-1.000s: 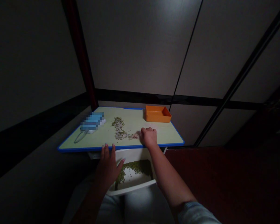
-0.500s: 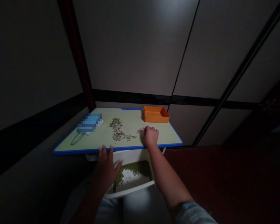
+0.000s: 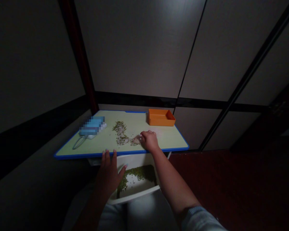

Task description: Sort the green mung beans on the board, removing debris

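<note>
A pale counter (image 3: 135, 120) with a blue edge is carrying several things. A blue object (image 3: 92, 125), its details blurred, is lying at the left with a thin loop (image 3: 79, 142) extending toward the near edge. Small green and whitish pieces (image 3: 121, 133) are spreading across the middle. An open orange box (image 3: 162, 122) is sitting near the far right corner.

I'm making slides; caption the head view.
Right hand beside grains scattered on a blue-edged table, left hand at a white tub.
</note>
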Available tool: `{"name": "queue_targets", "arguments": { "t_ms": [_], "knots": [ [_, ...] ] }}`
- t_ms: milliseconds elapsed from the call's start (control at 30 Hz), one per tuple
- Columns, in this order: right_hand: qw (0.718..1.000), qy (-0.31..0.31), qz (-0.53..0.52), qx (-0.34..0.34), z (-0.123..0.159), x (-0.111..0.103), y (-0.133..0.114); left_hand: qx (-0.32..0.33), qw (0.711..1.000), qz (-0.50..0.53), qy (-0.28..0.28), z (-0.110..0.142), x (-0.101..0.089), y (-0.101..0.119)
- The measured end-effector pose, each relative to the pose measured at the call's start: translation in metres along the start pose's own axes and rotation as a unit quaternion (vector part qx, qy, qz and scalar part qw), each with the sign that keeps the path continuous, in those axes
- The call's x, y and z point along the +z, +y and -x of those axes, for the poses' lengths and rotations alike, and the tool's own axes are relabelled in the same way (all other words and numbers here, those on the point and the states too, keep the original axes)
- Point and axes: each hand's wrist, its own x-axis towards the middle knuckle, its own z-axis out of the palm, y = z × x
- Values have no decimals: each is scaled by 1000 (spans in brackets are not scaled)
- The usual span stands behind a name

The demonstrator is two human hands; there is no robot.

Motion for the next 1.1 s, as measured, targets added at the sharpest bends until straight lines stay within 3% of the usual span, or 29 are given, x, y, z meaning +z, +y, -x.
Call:
{"name": "queue_targets", "arguments": {
  "t_ms": [133, 367, 1100],
  "knots": [
    [999, 22, -33, 30, 5, -6, 9, 3, 1000, 3, 1, 0, 0, -1],
    [994, 14, 40, 97, 12, -15, 22, -3, 1000, 1, -9, 0, 1, -2],
    [998, -22, 19, 59, 16, -12, 19, 1, 1000, -2, -24, 0, -2, 0]
  ]
}}
